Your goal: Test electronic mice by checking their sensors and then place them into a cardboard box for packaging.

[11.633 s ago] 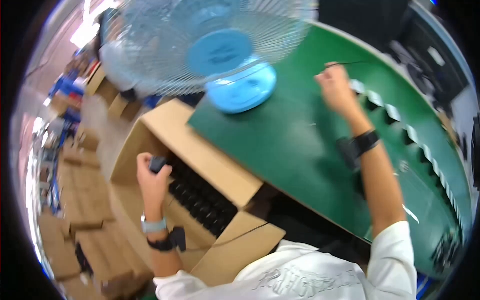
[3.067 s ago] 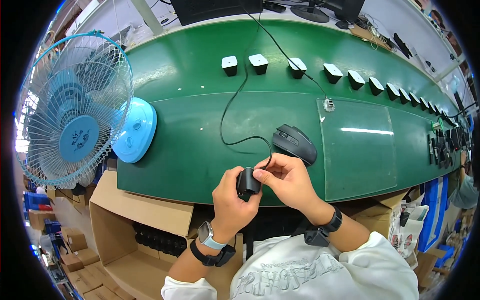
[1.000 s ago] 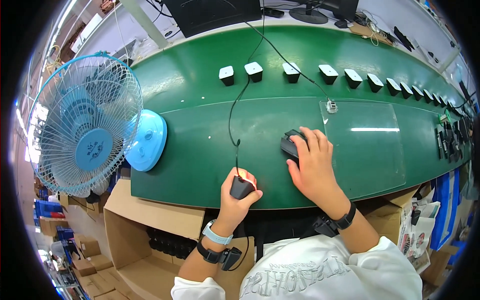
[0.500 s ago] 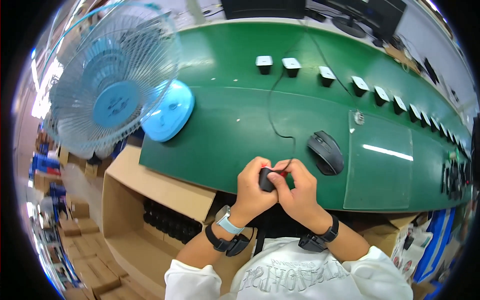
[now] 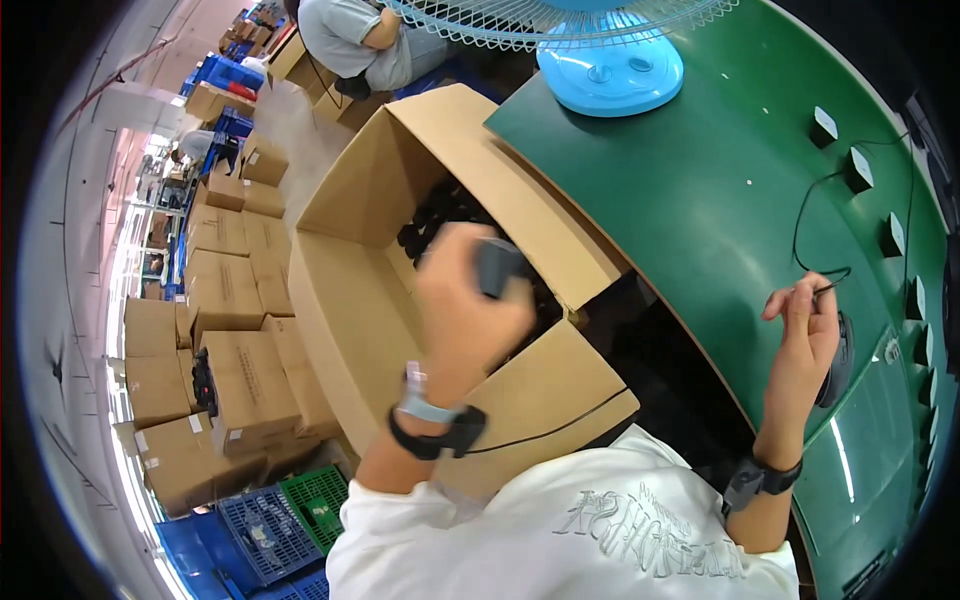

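L hand (image 5: 465, 315) w/ 1 dark block (image 5: 494, 268) over open box (image 5: 345, 300); R hand (image 5: 803, 335) on blk cable (image 5: 796, 240).
L grip wrapped round block, blurred, near dark pcs (image 5: 436, 212) in box. R fingertips (image 5: 800, 294) pinch cable over green table (image 5: 640, 190), mouse (image 5: 843, 365) just beside; can't tell if touching.

I make out a white short-sleeved shirt (image 5: 450, 545) with outlined lettering (image 5: 640, 535), a pale left watch band (image 5: 428, 409), black wrist straps (image 5: 783, 477) bearing boxy modules (image 5: 742, 486), a thin black cable (image 5: 560, 428).
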A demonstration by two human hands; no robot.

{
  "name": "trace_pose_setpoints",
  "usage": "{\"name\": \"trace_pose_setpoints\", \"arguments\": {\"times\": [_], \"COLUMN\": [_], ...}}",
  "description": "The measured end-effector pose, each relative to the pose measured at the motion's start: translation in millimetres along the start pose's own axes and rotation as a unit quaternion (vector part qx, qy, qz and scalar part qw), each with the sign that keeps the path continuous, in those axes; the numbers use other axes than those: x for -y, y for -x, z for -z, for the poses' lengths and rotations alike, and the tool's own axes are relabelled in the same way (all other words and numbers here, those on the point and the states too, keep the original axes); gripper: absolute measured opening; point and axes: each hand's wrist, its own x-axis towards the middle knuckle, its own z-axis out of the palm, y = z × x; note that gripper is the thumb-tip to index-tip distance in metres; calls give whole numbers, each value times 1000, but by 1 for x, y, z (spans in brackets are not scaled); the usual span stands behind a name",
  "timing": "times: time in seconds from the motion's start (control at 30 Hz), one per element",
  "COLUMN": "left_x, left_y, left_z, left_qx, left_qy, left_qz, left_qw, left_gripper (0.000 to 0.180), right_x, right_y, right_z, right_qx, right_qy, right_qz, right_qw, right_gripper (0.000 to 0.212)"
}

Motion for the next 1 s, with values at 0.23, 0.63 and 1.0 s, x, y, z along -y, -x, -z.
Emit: {"name": "trace_pose_setpoints", "arguments": {"times": [0.23,0.63,1.0], "left_x": [268,299,318], "left_y": [30,170,200], "left_z": [29,-46,-60], "left_qx": [220,741,804], "left_qy": [-27,-272,-255], "left_qz": [355,177,55], "left_qw": [908,587,534], "left_gripper": [26,72,49], "right_x": [-53,-66,-63], "right_y": [28,30,29], "right_z": [17,22,21], "right_qx": [9,6,19], "right_qy": [58,204,183], "right_qz": [-20,-5,5], "right_qw": [998,979,983], "right_gripper": [9,13,12]}}
